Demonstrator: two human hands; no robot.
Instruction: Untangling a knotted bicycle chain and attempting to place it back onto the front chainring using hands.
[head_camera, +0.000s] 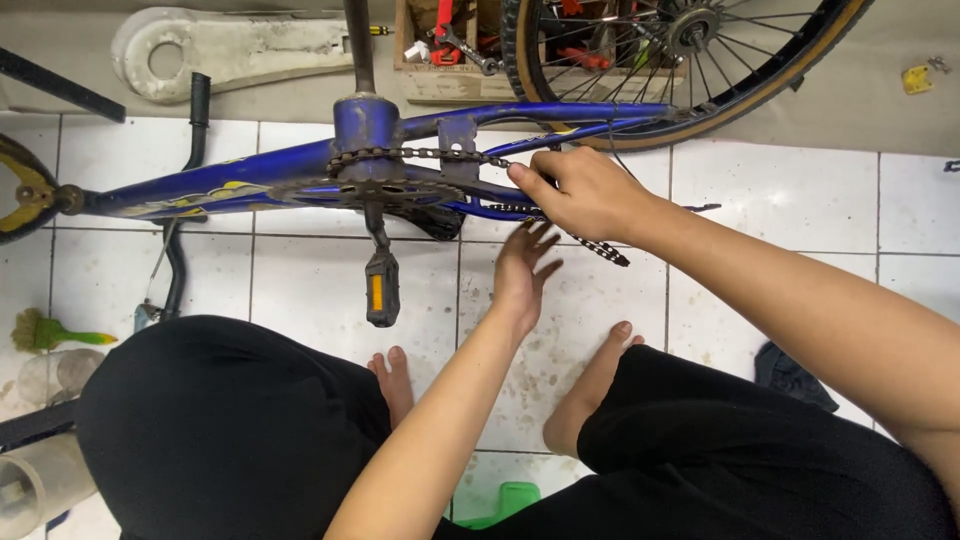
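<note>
A blue bicycle frame (230, 175) lies upside down across the white tiled floor. Its dark chain (420, 153) runs over the chainring (345, 190) by the bottom bracket. My right hand (585, 190) pinches the chain just right of the chainring, with a loose length of chain (605, 250) hanging below it. My left hand (525, 270) hovers under the frame with fingers spread, close to the hanging chain but holding nothing. A black pedal (381, 288) with an orange reflector hangs down from the crank.
The rear wheel (690, 70) sits at top right beside a wooden box of tools (450, 50). A green brush (50, 333) and clear containers (40, 480) lie at left, a dark rag (790, 375) at right. My bare feet (395, 380) rest on the tiles.
</note>
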